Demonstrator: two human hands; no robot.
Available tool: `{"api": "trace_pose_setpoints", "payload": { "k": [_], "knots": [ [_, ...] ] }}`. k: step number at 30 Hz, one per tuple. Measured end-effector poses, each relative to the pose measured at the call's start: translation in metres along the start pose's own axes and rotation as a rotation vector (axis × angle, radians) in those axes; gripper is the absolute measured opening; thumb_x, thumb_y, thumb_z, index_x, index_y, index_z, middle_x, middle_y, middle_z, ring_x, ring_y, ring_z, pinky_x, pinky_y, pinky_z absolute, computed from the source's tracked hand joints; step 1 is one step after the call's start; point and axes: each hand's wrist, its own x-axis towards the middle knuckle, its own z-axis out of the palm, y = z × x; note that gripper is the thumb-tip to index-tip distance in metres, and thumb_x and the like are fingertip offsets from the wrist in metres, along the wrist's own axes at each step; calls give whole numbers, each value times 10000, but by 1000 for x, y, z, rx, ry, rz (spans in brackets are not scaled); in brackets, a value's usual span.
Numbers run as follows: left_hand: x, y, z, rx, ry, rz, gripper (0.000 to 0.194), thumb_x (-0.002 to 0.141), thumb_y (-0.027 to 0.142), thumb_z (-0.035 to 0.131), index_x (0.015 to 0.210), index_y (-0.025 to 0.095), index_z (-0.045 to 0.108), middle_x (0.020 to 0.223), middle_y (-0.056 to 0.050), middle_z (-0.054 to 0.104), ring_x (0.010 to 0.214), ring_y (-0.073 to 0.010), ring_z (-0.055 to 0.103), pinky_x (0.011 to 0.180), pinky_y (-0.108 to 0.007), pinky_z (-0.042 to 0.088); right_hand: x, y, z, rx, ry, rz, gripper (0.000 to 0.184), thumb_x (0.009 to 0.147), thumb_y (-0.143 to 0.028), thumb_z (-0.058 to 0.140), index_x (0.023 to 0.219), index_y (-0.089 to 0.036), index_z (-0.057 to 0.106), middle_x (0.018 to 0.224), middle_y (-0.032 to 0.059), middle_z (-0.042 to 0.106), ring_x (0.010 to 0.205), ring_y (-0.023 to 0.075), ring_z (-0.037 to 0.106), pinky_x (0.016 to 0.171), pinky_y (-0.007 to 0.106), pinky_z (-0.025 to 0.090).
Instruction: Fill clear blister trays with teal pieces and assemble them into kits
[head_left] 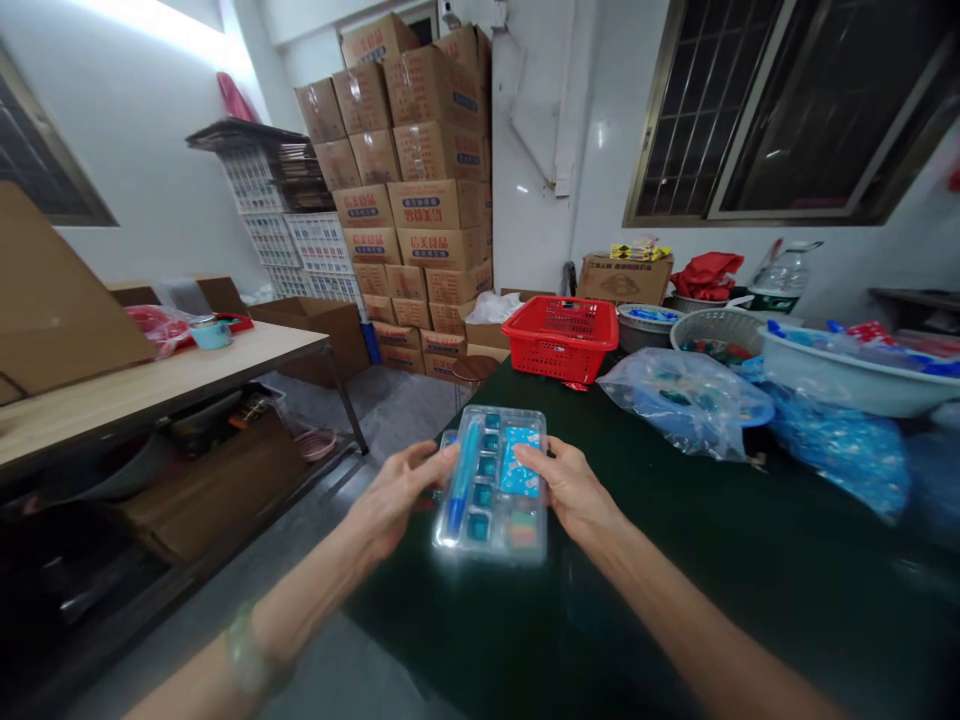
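Note:
Between both hands is a clear plastic blister tray (491, 535), held above the dark green table (637, 580). A blue pen (465, 480) lies along the tray's left side. Several small teal squares (486, 467) run down its middle column. On the right are a light blue patterned packet (521, 465) and, lower down, a small pink and green piece (523, 530). My left hand (401, 495) pinches the tray's left edge; something bluish shows beside the thumb there. My right hand (574, 485) grips the right edge, thumb over the packet. The fingers beneath are hidden.
A red plastic basket (559, 350) stands at the table's far end. To its right are a bagged blue basin (675, 400), a pale blue tub (847, 375) and a bag of blue pieces (832, 440). Stacked cartons (435, 210) rise behind. A wooden workbench (277, 350) is at left.

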Motion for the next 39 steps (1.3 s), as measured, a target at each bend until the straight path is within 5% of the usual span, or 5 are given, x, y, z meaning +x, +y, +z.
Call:
{"api": "trace_pose_setpoints", "payload": {
  "k": [7,11,16,30,39],
  "knots": [
    [6,13,-5,38,-247,-105,395,647,297,690,996,144,588,800,-103,677,656,-223,632,623,-366,507,-10,-4,30,47,19,-62,505,630,-420,694,1025,-167,505,878,68,630,730,191,621,556,278,512],
    [50,46,-30,128,-371,-87,451,576,245,734,998,142,613,827,-112,684,684,-246,636,633,-353,508,-15,-6,7,27,90,25,504,690,-495,619,1056,-177,481,992,108,573,876,219,585,561,284,514],
    [100,67,-34,311,-568,-140,522,491,163,760,994,106,635,866,-152,683,701,-270,634,637,-355,501,-30,48,-19,202,124,333,366,719,-363,631,954,-155,445,900,123,583,783,230,622,588,348,512],
    [191,29,2,716,-882,-310,349,474,196,768,809,126,699,826,-139,692,696,-256,624,644,-319,484,17,80,13,436,50,519,365,750,-301,584,1002,-55,485,1120,235,477,968,265,575,773,373,475],
    [192,16,-1,693,-838,-364,326,571,360,714,810,139,697,814,-131,689,695,-248,621,653,-324,484,55,86,-2,126,208,421,514,713,-495,599,1005,-103,441,855,135,571,641,214,614,433,298,487]
  ]
}}
